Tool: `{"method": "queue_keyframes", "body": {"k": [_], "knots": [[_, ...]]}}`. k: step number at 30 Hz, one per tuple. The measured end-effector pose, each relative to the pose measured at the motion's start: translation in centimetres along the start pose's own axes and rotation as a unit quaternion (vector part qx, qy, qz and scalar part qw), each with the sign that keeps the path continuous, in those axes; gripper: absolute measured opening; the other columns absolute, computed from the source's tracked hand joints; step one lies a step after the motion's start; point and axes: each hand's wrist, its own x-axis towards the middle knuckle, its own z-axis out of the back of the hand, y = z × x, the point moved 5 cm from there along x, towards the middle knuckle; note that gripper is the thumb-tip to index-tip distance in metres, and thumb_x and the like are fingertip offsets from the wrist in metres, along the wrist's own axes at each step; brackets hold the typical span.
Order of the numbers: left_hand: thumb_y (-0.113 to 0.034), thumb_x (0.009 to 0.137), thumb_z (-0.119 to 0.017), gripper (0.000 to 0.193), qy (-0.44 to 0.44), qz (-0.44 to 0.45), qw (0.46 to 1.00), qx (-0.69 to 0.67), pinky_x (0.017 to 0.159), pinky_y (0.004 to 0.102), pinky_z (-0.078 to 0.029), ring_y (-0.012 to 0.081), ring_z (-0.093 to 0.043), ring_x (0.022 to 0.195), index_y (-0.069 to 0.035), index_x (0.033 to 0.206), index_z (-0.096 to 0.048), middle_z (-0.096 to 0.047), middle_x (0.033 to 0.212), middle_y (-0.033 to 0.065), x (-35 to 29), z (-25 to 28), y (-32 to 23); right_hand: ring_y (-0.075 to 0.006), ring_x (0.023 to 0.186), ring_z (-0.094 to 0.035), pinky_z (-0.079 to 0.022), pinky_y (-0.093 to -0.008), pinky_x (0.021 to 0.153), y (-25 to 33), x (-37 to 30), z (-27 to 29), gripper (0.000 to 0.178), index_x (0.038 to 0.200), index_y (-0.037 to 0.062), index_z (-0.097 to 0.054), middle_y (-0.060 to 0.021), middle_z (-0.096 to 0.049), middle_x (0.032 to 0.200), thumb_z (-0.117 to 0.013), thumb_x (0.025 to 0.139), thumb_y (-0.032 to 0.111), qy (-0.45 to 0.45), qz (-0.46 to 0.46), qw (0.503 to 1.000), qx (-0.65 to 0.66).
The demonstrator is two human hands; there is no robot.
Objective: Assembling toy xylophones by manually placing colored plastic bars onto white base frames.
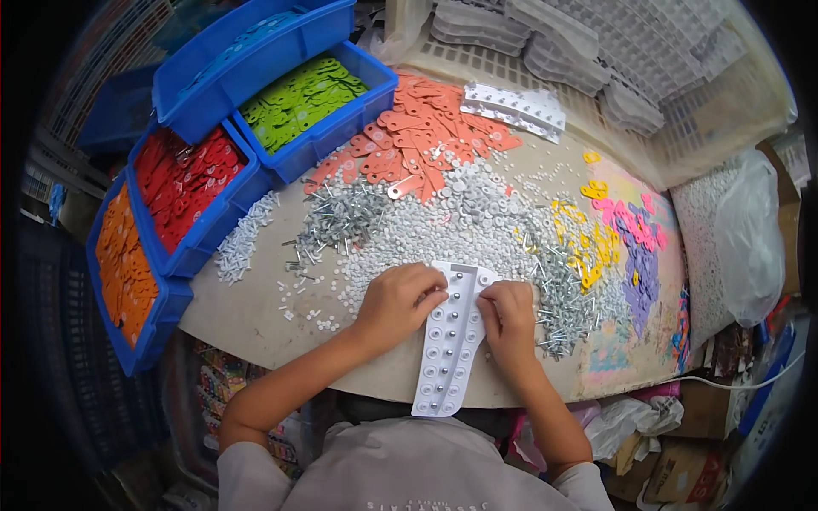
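A white plastic tray (446,341) lies lengthwise in front of me, its near end reaching past the table edge. Metal pins with round heads stand in a row along its middle groove, and round white pieces sit in recesses on both sides. My left hand (394,300) is closed at the tray's upper left edge, thumb and fingertips pinched together over it. At the upper right edge, my right hand (509,317) has its fingers curled in a pinch. Anything between the fingertips is too small or hidden to make out. Just beyond both hands spreads a pile of small white round pieces (400,247).
Blue bins hold green (302,102), red (187,183) and orange (126,264) flat pieces. Coral flat pieces (426,119) lie behind the white pile, near another filled white tray (513,111). Metal pins (567,307), yellow pieces (592,247) and purple pieces (641,281) lie right.
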Motion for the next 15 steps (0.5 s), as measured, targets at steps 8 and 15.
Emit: {"method": "queue_keyframes", "body": {"k": [8, 15], "knots": [[-0.007, 0.085, -0.074, 0.008, 0.011, -0.041, 0.998, -0.036, 0.066, 0.0332, -0.048, 0.0211, -0.059, 0.071, -0.002, 0.09, -0.071, -0.06, 0.078, 0.0064, -0.1, 0.2, 1.2, -0.031, 0.089, -0.058, -0.049, -0.0389, 0.074, 0.7, 0.1, 0.5, 0.014, 0.097, 0.0026, -0.068, -0.0116, -0.062, 0.094, -0.073, 0.084, 0.001, -0.038, 0.064, 0.996, -0.051], [-0.008, 0.085, -0.072, 0.007, -0.073, -0.19, 0.972, 0.118, 0.073, 0.0371, -0.05, 0.0268, -0.062, 0.08, -0.003, 0.091, -0.072, -0.063, 0.083, 0.0079, 5.5, 2.5, -1.9, -0.0307, 0.088, -0.061, -0.049, -0.0398, 0.077, -3.0, 6.7, 2.5, 0.007, 0.094, 0.0006, -0.068, -0.0131, -0.065, 0.09, -0.067, 0.089, 0.004, -0.059, -0.07, 0.996, 0.013]]}}
